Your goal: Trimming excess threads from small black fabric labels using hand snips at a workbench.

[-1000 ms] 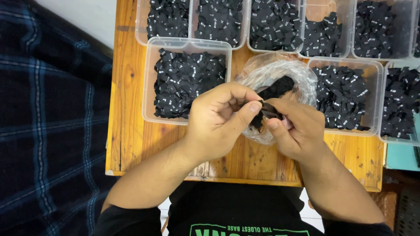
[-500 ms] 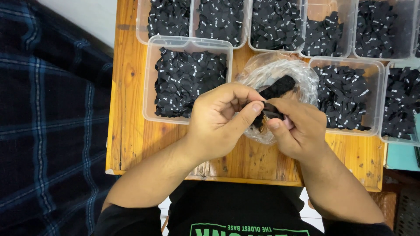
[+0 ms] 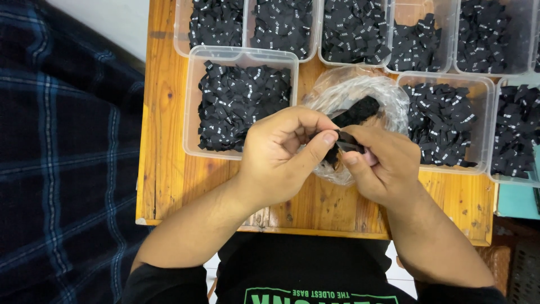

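- So, biggest first: the wooden counter [image 3: 169, 186] fills the middle, with a dark plaid blanket [image 3: 62, 169] off at 9 o'clock.
- Clear plastic tubs [image 3: 194, 107] packed with small black fabric labels run from 11 to 3 o'clock.
- A crumpled clear bag [image 3: 388, 95] with more black labels in it sits dead center, just behind both hands.
- Left hand [image 3: 278, 155] is curled nearly closed, thumb and forefinger pinching a black label [image 3: 346, 141].
- Right hand [image 3: 382, 163] pinches the same label from the 3 o'clock side.
- Compared with a second ago, barely anything moved; the label looks turned slightly between the fingertips, so I'd guess they're sorting or separating one piece.
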